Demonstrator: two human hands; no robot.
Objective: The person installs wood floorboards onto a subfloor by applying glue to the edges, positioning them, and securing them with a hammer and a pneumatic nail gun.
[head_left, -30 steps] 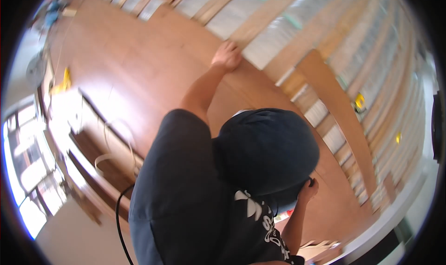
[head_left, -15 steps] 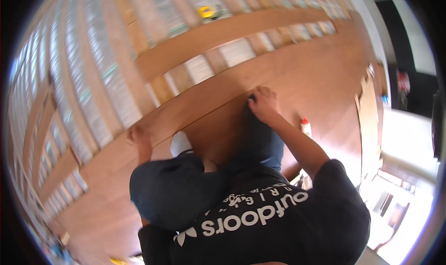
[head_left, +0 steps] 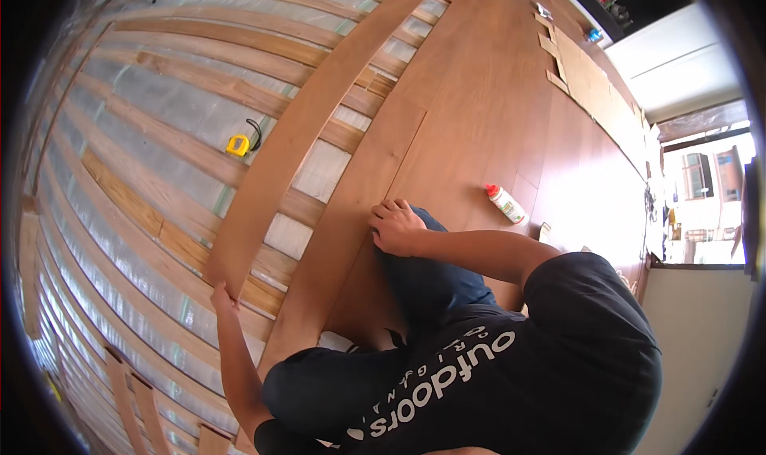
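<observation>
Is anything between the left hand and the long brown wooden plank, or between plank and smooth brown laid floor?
No obstacle visible. The left hand touches the near end of the plank; between it and the laid floor, only wooden battens and silvery sheeting show. The yellow tape measure lies left of it.

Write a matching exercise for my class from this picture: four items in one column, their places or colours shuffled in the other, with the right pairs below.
Column one
1. tape measure
2. bottle
3. left hand
4. right hand

Column two
A. at the near end of the loose plank
B. red-capped, on the laid boards
C. by a dark-trousered knee
D. yellow, left of the loose plank

Pairs: 1-D, 2-B, 3-A, 4-C
</observation>
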